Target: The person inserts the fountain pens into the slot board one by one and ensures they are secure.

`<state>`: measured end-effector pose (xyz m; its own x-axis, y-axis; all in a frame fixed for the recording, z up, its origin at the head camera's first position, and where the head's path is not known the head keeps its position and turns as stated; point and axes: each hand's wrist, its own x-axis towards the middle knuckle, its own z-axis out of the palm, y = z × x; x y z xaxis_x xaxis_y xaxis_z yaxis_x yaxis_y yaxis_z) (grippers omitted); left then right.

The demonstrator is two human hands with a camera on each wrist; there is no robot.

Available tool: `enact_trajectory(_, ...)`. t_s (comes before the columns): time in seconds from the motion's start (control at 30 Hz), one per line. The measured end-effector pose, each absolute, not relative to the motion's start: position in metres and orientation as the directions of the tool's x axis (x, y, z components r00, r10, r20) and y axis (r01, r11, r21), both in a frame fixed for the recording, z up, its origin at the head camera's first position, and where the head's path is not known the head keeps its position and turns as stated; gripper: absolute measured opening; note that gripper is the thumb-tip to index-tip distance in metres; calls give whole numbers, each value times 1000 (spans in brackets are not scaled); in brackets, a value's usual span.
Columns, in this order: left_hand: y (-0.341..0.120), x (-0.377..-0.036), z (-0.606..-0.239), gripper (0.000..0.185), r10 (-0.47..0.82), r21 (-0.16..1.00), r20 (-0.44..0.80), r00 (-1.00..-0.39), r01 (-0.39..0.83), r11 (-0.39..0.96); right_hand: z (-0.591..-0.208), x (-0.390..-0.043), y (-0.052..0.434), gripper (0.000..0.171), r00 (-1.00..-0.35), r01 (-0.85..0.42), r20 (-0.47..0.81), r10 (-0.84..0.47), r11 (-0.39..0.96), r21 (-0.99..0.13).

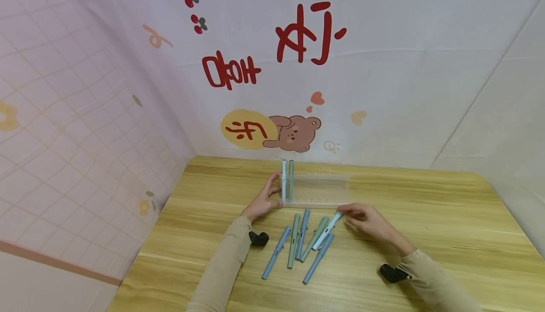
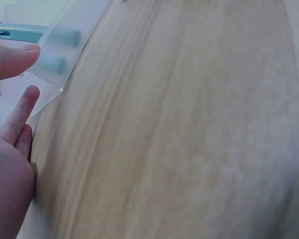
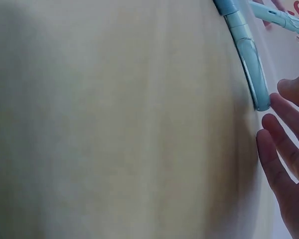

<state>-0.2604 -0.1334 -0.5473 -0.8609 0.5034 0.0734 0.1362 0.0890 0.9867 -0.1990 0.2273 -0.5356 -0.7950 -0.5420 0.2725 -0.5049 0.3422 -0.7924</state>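
Observation:
A clear pen stand (image 1: 321, 188) holds two pens at its left end, a pale blue pen (image 1: 284, 182) and a green pen (image 1: 291, 182). My left hand (image 1: 266, 199) rests against that end, its thumb (image 2: 15, 60) over the clear plastic and its fingers at the corner. Before the stand, a loose pale blue pen (image 1: 327, 231) lies slantwise across other pens. The right hand (image 1: 368, 219) is at its upper end. In the right wrist view, its fingertips sit right at the end of the pen (image 3: 253, 69), with the fingers spread.
Several more pens lie on the wooden table, among them a blue pen (image 1: 276, 253) at the left, a green pen (image 1: 294, 241) and a blue pen (image 1: 318, 259) at the front. A printed white wall covering (image 1: 383, 89) rises behind the stand.

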Motion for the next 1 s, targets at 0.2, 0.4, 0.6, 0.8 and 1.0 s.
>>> enact_trajectory(0.2, -133, -262, -555, 96, 496, 985, 86, -864, 149, 89, -522, -188, 222, 34, -798, -502, 270, -539, 346, -793)
enact_trajectory(0.4, -133, -261, -556, 97, 474, 983, 92, -876, 155, 96, -521, -184, 223, 30, -798, -492, 252, -548, 350, -797)
enact_trajectory(0.6, -133, -263, -556, 97, 467, 984, 69, -882, 138, 115, -535, -189, 229, 27, -791, -493, 251, -558, 338, -802)
enact_trajectory(0.8, -133, -259, -543, 95, 497, 985, 78, -864, 143, 94, -555, -197, 238, 24, -792, -461, 239, -561, 295, -837)
enact_trajectory(1.0, -133, -255, -538, 93, 495, 986, 90, -864, 149, 81, -557, -199, 242, 18, -800, -353, 202, -564, 172, -920)
